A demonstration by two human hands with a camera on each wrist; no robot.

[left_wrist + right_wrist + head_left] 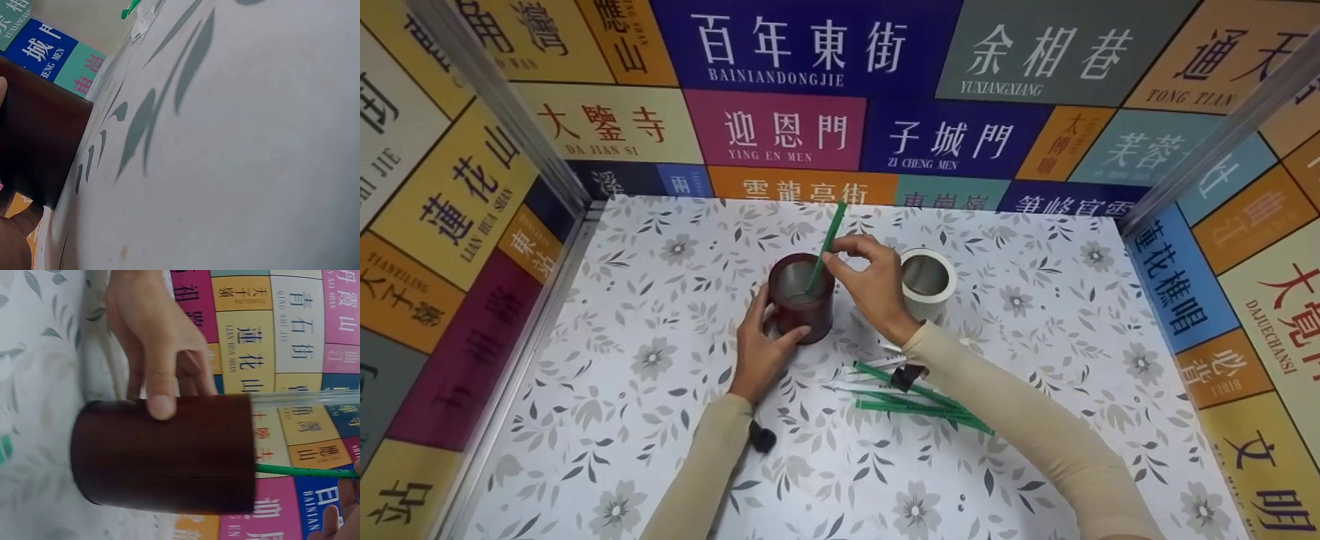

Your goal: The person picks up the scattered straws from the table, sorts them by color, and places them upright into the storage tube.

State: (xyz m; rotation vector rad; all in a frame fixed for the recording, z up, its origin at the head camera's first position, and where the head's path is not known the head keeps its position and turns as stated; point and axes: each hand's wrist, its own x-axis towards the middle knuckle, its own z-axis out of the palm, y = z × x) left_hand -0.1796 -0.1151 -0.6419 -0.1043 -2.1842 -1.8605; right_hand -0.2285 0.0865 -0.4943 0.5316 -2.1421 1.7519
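Note:
A dark red-brown cylindrical cup [802,322] stands upright on the table, its mouth facing up. My left hand [765,349] grips it from the left and near side, the thumb across its front; the right wrist view also shows this thumb on the wall of the cup [163,461]. Between thumb and fingertips my right hand [874,281] pinches a green straw [830,236], tilted, with its lower end inside the cup's mouth. In the left wrist view only part of the cup [45,135] and a few fingers appear.
A white-rimmed cup [928,304] stands just right of my right hand. Below that hand lies a loose pile of several green straws [915,409] and white straws [847,386], partly under the right forearm. Panels with printed signs [776,131] border the flowered tabletop [652,420].

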